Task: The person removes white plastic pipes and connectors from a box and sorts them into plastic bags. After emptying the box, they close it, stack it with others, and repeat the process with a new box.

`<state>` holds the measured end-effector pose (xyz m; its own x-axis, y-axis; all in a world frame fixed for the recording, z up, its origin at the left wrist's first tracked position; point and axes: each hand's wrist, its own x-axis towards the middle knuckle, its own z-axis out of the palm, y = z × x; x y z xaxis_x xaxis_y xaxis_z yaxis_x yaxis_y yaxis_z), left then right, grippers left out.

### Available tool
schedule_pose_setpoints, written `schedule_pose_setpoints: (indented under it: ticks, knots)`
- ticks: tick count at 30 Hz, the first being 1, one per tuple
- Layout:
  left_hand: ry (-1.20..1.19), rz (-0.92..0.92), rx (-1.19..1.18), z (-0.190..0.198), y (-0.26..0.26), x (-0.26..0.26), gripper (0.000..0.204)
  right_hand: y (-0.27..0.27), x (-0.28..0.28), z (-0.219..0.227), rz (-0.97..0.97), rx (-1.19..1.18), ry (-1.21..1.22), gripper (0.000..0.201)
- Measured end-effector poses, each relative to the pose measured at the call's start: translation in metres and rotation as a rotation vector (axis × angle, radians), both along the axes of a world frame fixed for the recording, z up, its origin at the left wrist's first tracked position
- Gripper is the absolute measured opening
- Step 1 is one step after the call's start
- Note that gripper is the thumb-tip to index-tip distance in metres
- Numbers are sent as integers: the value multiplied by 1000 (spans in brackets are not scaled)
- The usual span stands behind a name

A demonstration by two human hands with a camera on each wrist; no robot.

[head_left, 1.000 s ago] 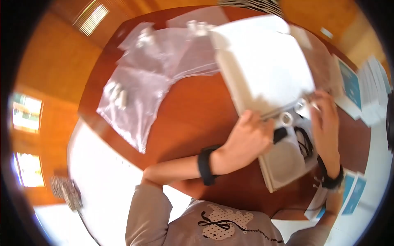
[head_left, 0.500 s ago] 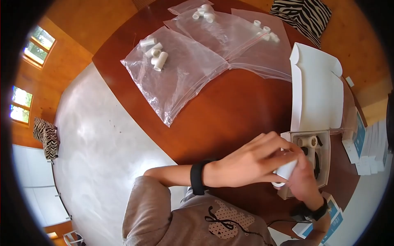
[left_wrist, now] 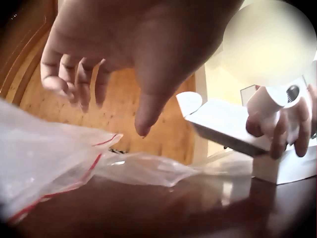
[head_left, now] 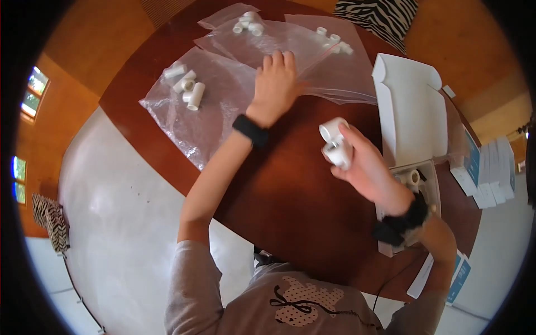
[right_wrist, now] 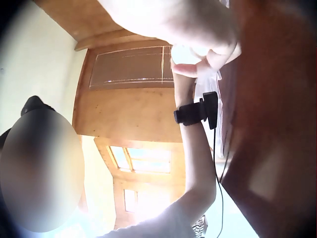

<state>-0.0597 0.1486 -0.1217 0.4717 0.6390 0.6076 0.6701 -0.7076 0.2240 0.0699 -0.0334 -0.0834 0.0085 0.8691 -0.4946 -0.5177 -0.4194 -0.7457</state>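
Observation:
My right hand (head_left: 369, 172) grips white plastic pipe fittings (head_left: 334, 129) above the table, left of the box. In the left wrist view, one of these fittings has a dark ribbed part showing in its opening. My left hand (head_left: 274, 86) is stretched out over the clear zip bags (head_left: 223, 70) and holds nothing. Its fingers (left_wrist: 84, 82) hang loosely above a red-edged bag (left_wrist: 59, 148) in the left wrist view. White pipe fittings lie in groups on the bags: one group (head_left: 195, 96) at left, another (head_left: 255, 29) at the back, a third (head_left: 335, 38) farther right.
An open white box (head_left: 410, 106) stands on the red-brown table (head_left: 290, 212) at right, its lid raised. Inside are another fitting (head_left: 414, 177) and items partly hidden by my right wrist. Blue-and-white boxes (head_left: 466, 162) are stacked at the right edge. A zebra-print seat (head_left: 379, 19) is beyond the table.
My hands, together round a white fitting by the box half a second ago, have parted. The left reached forward over the bags; the right moved forward and left with the fittings.

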Motion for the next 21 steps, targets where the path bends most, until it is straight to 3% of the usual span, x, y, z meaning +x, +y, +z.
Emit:
schedule_pose_setpoints:
  ticks: [2,5,7,8,10,15,16,18,19,21]
  knots:
    - [73,119,43,-8,26,12,36,25,7,-6,-28,84,28,27]
    - [36,111,-276,-4,50,13,27,59,12,0,-130,132,-40,27]
    - [-65,-31,-278,-2,67,0,20,79,13,3,-149,136,-82,29]
    - [-115,-96,-278,1,72,-5,17,90,12,6,-111,121,-116,29]
    - [-133,-41,-287,25,66,-11,15,116,12,14,-38,92,-180,31]
    - [-261,-43,-219,44,69,-22,13,227,18,-7,271,335,-273,27]
    - [-264,-20,-233,49,68,-24,13,264,20,-24,328,475,-457,26]
    - [-146,51,-24,54,68,-31,17,330,14,-45,394,787,-908,25]
    - [-173,13,-33,52,76,-37,17,361,7,-51,378,956,-1179,24]
    - [-174,-5,3,51,90,-47,18,387,-9,-49,320,1141,-1499,25]
